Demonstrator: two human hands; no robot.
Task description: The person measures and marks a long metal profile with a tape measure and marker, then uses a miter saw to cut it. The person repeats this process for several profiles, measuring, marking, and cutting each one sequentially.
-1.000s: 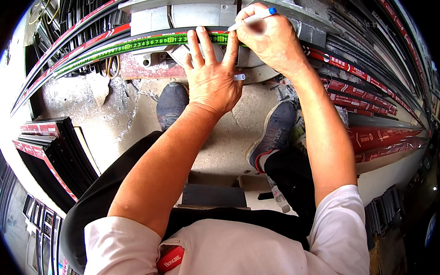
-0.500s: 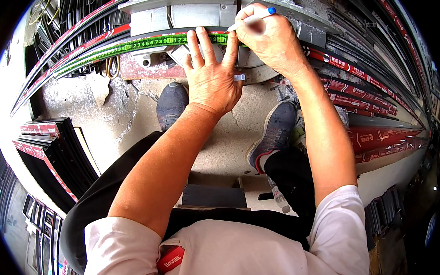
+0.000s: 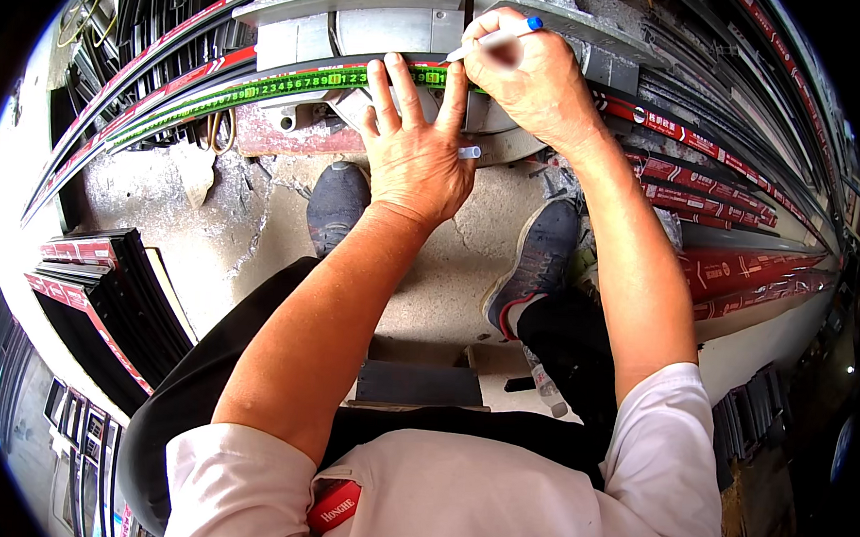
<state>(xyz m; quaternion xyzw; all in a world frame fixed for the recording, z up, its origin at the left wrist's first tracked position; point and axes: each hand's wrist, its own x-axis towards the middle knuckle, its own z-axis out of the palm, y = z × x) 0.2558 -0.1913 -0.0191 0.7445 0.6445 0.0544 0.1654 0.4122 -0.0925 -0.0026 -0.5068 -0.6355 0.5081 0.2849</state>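
Observation:
My left hand [image 3: 412, 156] lies with its fingers spread across a green tape measure [image 3: 294, 83], which runs along a long dark profile [image 3: 232, 62] with red-and-white film. A short whitish tube [image 3: 469, 153] pokes out from beside that palm; its other end is hidden. Pinched in my right hand [image 3: 537, 89] is a white pen [image 3: 458, 52] with a blue end. Its tip meets or nearly meets the profile, just above my left hand's rightmost finger. Contact is too small to tell.
Behind the profile stands a grey metal machine fence [image 3: 351, 7]. Bundled dark profiles [image 3: 98, 290] stand at the left, and red-wrapped ones [image 3: 741, 270] lie at the right. My shoes [image 3: 537, 260] are on the dusty floor below the machine. A plastic bottle [image 3: 548, 389] lies near my leg.

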